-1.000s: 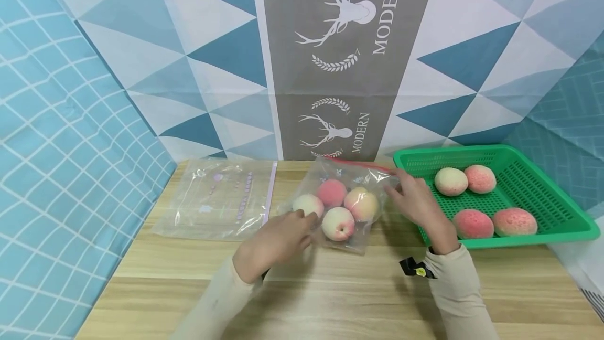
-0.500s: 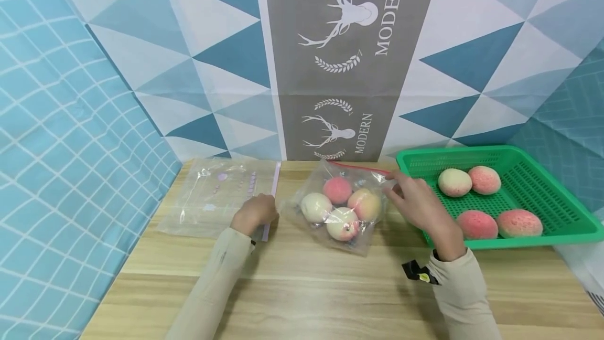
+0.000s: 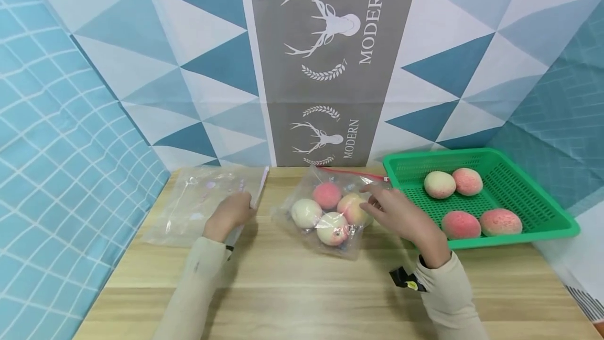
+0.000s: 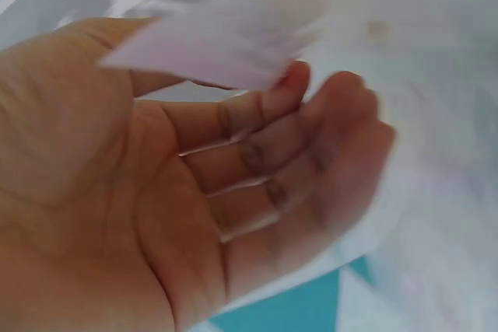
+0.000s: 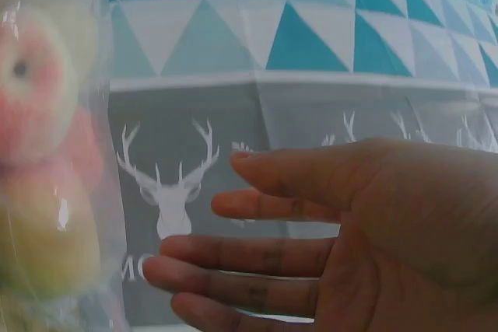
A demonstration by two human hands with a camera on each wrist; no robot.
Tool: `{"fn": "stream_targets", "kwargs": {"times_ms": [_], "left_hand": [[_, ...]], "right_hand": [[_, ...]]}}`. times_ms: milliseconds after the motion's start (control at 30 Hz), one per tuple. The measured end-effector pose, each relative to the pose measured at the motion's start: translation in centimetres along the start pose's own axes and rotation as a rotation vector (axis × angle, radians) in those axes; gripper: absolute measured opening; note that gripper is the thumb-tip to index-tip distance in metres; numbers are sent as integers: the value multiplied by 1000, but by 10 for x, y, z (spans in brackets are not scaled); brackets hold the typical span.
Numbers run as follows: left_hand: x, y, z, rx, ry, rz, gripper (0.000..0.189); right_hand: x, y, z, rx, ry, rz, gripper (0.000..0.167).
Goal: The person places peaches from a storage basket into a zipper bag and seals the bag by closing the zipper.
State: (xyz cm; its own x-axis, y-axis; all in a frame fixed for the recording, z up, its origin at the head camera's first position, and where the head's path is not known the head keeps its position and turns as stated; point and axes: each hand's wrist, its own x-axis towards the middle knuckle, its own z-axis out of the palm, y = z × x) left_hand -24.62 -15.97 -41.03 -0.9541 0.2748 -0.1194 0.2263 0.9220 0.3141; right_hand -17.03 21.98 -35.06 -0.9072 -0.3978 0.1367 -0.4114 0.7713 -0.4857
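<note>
My left hand (image 3: 229, 216) pinches the purple-striped edge of a flat, clear zip bag (image 3: 186, 211) at the left of the table. In the left wrist view the purple strip (image 4: 210, 52) lies between thumb and forefinger, and the other fingers bend loosely. A second zip bag (image 3: 290, 214) with a red strip lies in the middle, with several peaches (image 3: 332, 228) inside. My right hand (image 3: 401, 214) hovers over this bag's right side. In the right wrist view its fingers (image 5: 241, 254) are extended and apart from the bagged peaches (image 5: 35, 83).
A green plastic basket (image 3: 568, 227) stands at the right with several more pinkish peaches (image 3: 501, 222) in it. The wooden table (image 3: 302, 298) meets a patterned cloth wall (image 3: 325, 83) at the back and a blue checked cloth (image 3: 61, 172) on the left.
My left hand has left the peach bag, moved left, and now lifts the edge of the flat bag. The right hand has let go of the peach bag's red-strip corner and its fingers have spread.
</note>
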Motion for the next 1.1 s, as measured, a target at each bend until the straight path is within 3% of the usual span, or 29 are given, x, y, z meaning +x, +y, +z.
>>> {"fn": "stream_targets", "kwargs": {"times_ms": [167,300,367,533,600,733,900,1100], "left_hand": [[-23,16,-22,3,186,121,23],[-46,43,-32,59,395,261,17],[-58,59,-35,71,469,337,15],[-86,92,-34,89,540,507,13],[-95,101,-32,98,551,553,13],[-106,109,-32,113,624,585,11],[-113,109,-37,89,723,562,12],[-117,104,-45,68,795,472,15]], "right_hand": [[4,-20,13,-23,19,-134,30],[4,-40,27,-19,55,-263,30],[3,-50,34,-9,93,-320,38],[1,-70,51,13,205,-471,60],[0,-75,55,-18,244,-507,59],[-2,-81,58,-93,306,-496,44],[-5,-86,56,-109,340,-472,27],[-6,-86,53,-120,270,-449,7]]}}
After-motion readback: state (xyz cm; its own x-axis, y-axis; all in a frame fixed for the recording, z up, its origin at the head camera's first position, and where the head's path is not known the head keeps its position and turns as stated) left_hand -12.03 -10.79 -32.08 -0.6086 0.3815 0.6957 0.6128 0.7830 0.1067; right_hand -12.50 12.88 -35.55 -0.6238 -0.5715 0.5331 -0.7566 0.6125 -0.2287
